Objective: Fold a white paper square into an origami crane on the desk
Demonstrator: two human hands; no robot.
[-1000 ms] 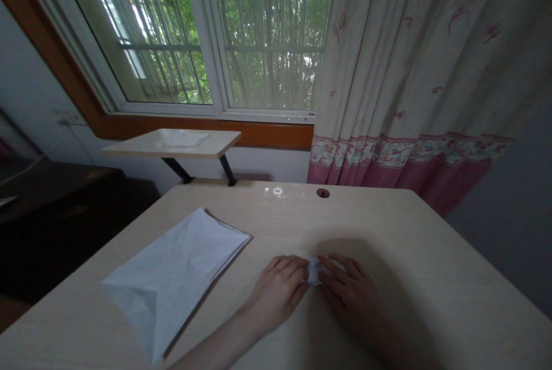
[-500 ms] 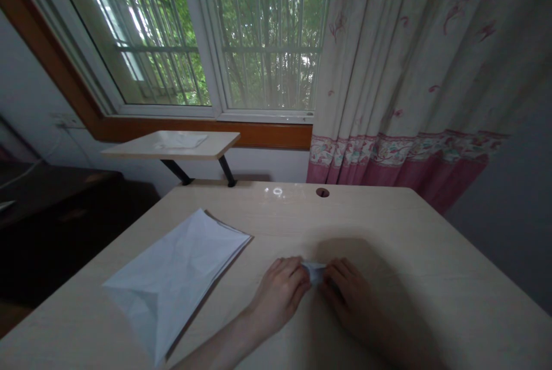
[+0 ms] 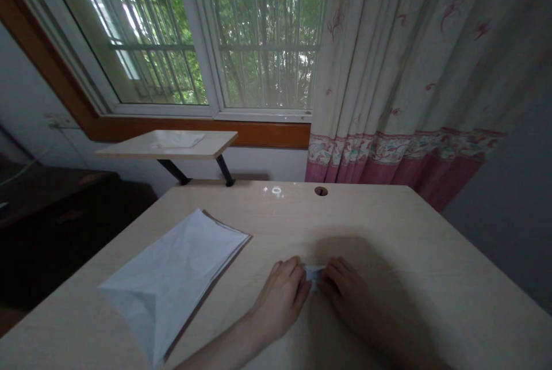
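Observation:
Between my two hands is a small folded piece of paper (image 3: 313, 275), pale blue-white, low over the desk. My left hand (image 3: 285, 289) has its fingers closed on the paper's left end. The right end is pinched by my right hand (image 3: 345, 288), which lies partly in shadow. Fingers cover most of the paper, so its full shape is hidden. To the left of my hands lies a stack of large white paper sheets (image 3: 181, 272), creased, with one corner toward the front.
The light wooden desk (image 3: 388, 232) spreads under my hands. At its back left stands a small raised shelf (image 3: 125, 145) on black legs with a white sheet (image 3: 176, 140) on top. A round cable hole (image 3: 321, 191) is near the back edge. Behind are a barred window and a curtain (image 3: 345, 71).
Both hands stay on the small paper, whose visible part looks flatter and more level than before. The fingers have shifted slightly. The whole view has moved a little.

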